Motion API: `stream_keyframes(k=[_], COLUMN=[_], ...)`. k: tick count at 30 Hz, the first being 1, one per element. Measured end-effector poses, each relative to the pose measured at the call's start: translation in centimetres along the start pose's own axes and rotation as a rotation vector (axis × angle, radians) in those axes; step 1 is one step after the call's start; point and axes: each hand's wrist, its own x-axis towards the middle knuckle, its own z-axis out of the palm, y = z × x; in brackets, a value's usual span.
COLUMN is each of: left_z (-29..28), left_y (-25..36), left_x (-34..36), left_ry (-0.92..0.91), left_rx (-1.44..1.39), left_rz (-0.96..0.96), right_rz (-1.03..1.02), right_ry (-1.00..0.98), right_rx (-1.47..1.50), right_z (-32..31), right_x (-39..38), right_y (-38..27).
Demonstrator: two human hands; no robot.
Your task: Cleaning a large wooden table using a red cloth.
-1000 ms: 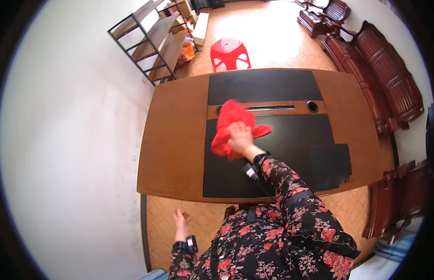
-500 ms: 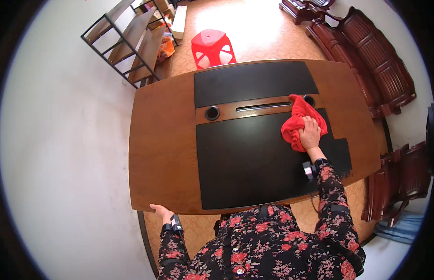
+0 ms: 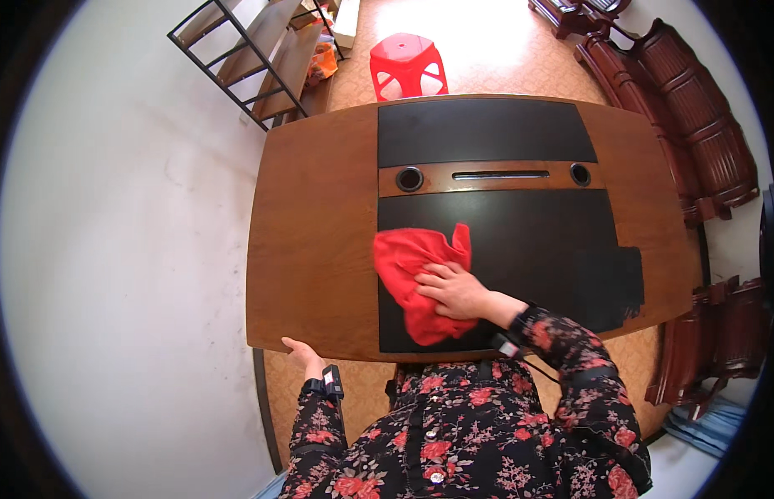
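My right hand (image 3: 453,289) presses a crumpled red cloth (image 3: 410,258) onto the black inlaid panel (image 3: 528,241) of a large brown wooden table (image 3: 312,216). The fingers spread over the cloth and bunch it a little. The cloth lies at the panel's left side, and one corner sticks up at its far end. My left hand (image 3: 305,358) rests at the table's near left edge and holds nothing loose. Its visible fingers stretch out against the edge; the others are hidden. A small dark device is strapped to each of my wrists.
Two round black-rimmed holes (image 3: 409,178) and a long slot (image 3: 500,175) sit in the table's wooden strip. Beyond stands a red plastic stool (image 3: 406,65). A metal-framed shelf (image 3: 262,66) is at the far left. Dark wooden benches (image 3: 690,108) line the right side.
My right hand has swept the red cloth leftward and nearer, from the panel's right side to its left side, uncovering the right hole. My left hand stays at the table edge. The view has shifted slightly.
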Motion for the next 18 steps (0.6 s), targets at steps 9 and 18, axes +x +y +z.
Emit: stream_keyframes(k=[9,18], left_z=[1.1,-1.8], left_y=[-0.2,-1.9], left_x=[1.0,7.0], left_ry=[-0.019,-0.633], left_rx=[-0.079,-0.220], left_rz=[0.008,-0.224], right_rz=[0.857,0.683], right_ry=[0.386,0.498], right_rx=[-0.564,-0.357], right_z=[-2.8,5.0], right_x=[-16.8,4.8], right_y=[6.1,-0.5])
